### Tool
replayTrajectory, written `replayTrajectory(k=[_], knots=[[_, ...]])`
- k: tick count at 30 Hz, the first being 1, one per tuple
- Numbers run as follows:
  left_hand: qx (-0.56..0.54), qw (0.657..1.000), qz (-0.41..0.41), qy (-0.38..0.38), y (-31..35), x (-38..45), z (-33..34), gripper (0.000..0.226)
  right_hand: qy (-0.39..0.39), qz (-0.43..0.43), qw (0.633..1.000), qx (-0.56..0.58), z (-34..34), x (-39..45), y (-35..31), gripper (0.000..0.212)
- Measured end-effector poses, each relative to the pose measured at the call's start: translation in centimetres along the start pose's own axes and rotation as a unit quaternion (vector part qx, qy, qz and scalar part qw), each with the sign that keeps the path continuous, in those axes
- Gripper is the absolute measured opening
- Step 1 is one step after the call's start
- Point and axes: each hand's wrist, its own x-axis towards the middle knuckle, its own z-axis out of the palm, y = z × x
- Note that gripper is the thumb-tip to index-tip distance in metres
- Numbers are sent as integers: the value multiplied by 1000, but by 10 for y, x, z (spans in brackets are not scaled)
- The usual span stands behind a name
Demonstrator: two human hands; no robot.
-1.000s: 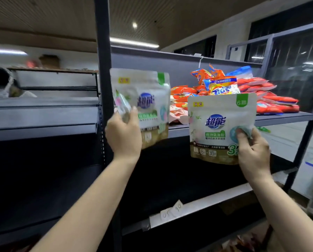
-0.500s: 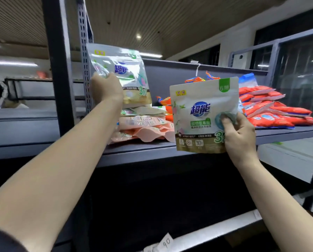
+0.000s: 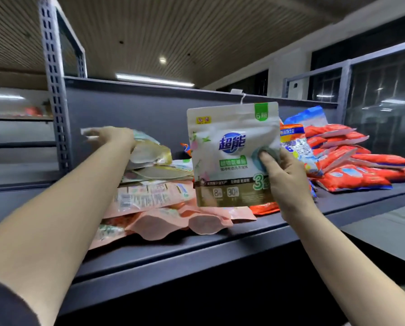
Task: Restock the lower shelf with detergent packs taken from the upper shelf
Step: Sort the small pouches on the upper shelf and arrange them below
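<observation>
— Head camera: what are the hands doing?
— The right hand (image 3: pixel 282 175) pinches an upright white detergent pack (image 3: pixel 232 154) over the upper shelf (image 3: pixel 220 243), thumb on its front.
— The left?
— The left hand (image 3: pixel 113 137) lies on a tilted pack (image 3: pixel 149 152) atop the pile of packs (image 3: pixel 154 201); its fingers are blurred, grip unclear. Red bags (image 3: pixel 352 161) lie heaped to the right.

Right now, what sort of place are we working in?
Probably a shop or stockroom: a metal shelving rack with a slotted upright, piles of red detergent bags and pink pouches on the shelf, and the right hand holding a white detergent pack.
</observation>
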Motion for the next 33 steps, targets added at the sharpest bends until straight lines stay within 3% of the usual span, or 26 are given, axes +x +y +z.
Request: replayTrajectory(k=[2,4,9,11,13,15,19,21,23,25,27,29,31,33], knots=[[178,983,7,-39,-3,-9,4,92,-7,-3,1000,11,7,12,2,15],[252,964,58,-60,-15,-2,11,91,-14,-14,1000,8,14,24,4,17],[150,966,130,-167,-25,-3,8,80,-10,-17,999,27,35,54,8,14],[172,951,189,-176,-26,-9,3,80,12,-34,999,25,46,66,9,15],[192,935,230,-187,-29,-10,0,63,44,-54,998,-2,57,77,13,15],[171,935,244,-192,-34,-10,-4,48,76,-82,992,-52,68,87,20,12],[139,935,260,-196,-36,-13,-10,45,97,-122,979,-129,91,99,36,16],[128,931,271,-207,-38,-15,-13,39,51,-112,980,-154,106,102,49,19],[118,928,275,-223,-40,-15,-15,35,-94,-50,971,-216,122,102,63,33],[124,924,278,-232,-42,-17,-18,38,-285,25,905,-316,133,96,73,48],[132,923,284,-223,-43,-19,-18,39,-348,63,872,-338,138,92,78,54],[122,933,282,-188,-44,-20,-16,36,-311,67,895,-312,136,91,78,48],[103,947,278,-124,-44,-21,-14,29,-216,67,934,-276,131,93,77,39],[91,956,271,-62,-42,-22,-13,18,-161,76,948,-265,126,93,77,34]])
